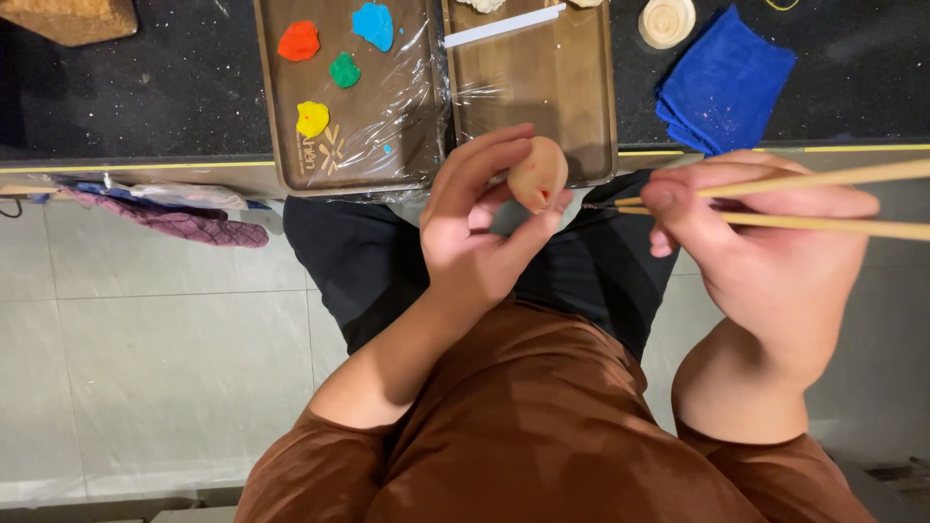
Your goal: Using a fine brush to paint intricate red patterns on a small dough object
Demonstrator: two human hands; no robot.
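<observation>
1. Just below the near edge of the left wooden tray (281, 116), in the head view, my left hand (475, 237) has its fingers closed around a pale peach dough ball (539, 172) with small red marks on it.
2. To the right of that tray, level with the ball, my right hand (775, 252) is clamped on two thin wooden sticks (823, 201) whose tips point toward the ball, just short of it.
3. On the tray, under clear film, lie red (298, 41), blue (374, 23), green (344, 70) and yellow (312, 118) dough pieces.
4. Touching the tray's right side is a second tray (581, 97) bearing a white strip (504, 25).
5. Further right of it, on the dark counter (174, 87), sit a round cream piece (666, 21) and a folded blue cloth (725, 82).
6. Below the tray's left corner, a purple patterned cloth (184, 225) hangs from the counter edge.
</observation>
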